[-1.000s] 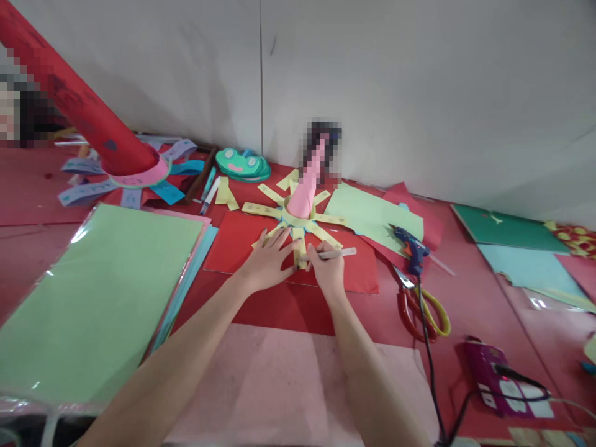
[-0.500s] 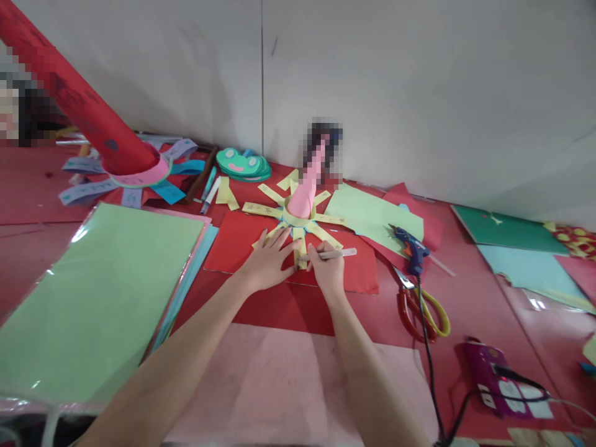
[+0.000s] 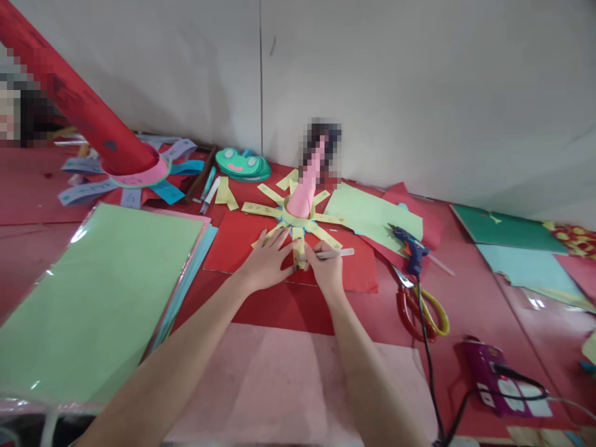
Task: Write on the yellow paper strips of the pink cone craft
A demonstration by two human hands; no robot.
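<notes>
A pink paper cone [image 3: 303,197] stands inside a yellow ring, from which several yellow paper strips [image 3: 328,236] spread outward. Beneath it lies a red sheet [image 3: 358,267]. My left hand [image 3: 266,262] rests flat with fingers apart, pressing beside and on the front strip [image 3: 298,239]. A white pen [image 3: 342,252] is pinched in my right hand [image 3: 326,266], its tip end over that same strip. Small dark marks show on several strips; the writing on the front one is too small to read.
On the right are a blue glue gun [image 3: 414,251], scissors [image 3: 436,313] and a purple power box [image 3: 496,379] with cables. Green sheets [image 3: 107,292] lie left. A red tube [image 3: 93,112] rises behind them, and green frog cutouts [image 3: 242,166] sit near the wall.
My right hand has shifted very slightly left with the pen. My left hand stays in place on the paper.
</notes>
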